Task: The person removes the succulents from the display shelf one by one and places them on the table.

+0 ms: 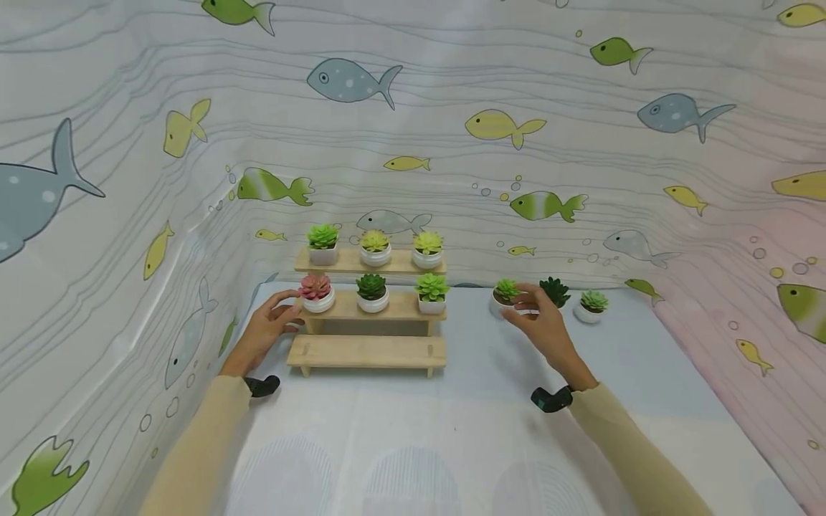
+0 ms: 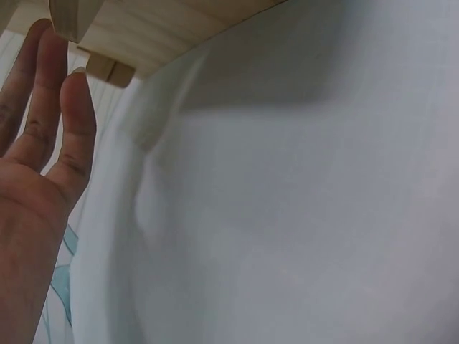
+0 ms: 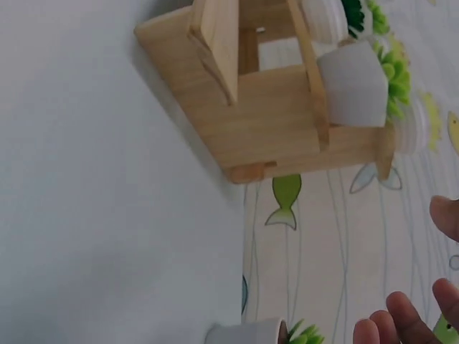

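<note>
A three-tier wooden stand (image 1: 366,351) holds potted succulents on its upper two tiers. My left hand (image 1: 266,328) is at the stand's left side, fingers loosely extended by the middle tier, close to a pink succulent (image 1: 315,288) in a white pot. In the left wrist view, those fingertips overlap the wooden edge (image 2: 107,68). To the right, my right hand (image 1: 545,326) reaches over the table beside a light green succulent (image 1: 505,292) in a white pot. Its thumb and fingers are spread apart; in the right wrist view the pot (image 3: 247,333) sits below the fingers.
A dark green succulent (image 1: 555,292), partly behind my right hand, and a pale green one (image 1: 591,302) stand farther right on the white-covered table (image 1: 413,423). Other pots on the stand include a dark green succulent (image 1: 371,287). Fish-patterned cloth (image 1: 439,86) rises behind and at both sides.
</note>
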Motion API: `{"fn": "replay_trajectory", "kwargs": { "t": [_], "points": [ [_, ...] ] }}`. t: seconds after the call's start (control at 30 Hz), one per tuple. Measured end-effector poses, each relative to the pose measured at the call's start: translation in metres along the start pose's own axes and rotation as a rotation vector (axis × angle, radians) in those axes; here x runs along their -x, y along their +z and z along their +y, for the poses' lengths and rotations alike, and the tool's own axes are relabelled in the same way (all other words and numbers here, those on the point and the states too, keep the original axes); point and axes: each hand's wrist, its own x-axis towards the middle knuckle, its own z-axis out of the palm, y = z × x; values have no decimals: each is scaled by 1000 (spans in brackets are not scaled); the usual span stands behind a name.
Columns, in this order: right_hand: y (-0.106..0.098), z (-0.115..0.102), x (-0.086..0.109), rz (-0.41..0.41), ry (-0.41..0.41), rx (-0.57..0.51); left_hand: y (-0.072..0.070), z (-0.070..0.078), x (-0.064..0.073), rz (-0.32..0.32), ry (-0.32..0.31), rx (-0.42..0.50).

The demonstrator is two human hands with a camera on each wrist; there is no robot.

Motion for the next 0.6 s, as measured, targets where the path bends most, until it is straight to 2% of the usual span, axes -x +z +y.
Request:
{"fn": "replay_trajectory", "kwargs": {
  "t": [0.23,0.6],
  "points": [
    [23,-17,-4,-117,-60,-27,1,-3,0,-14,-1,12],
    [56,-31,-13,-199,-134,-36,-1,-1,6,0,-2,-16]
  ]
}}
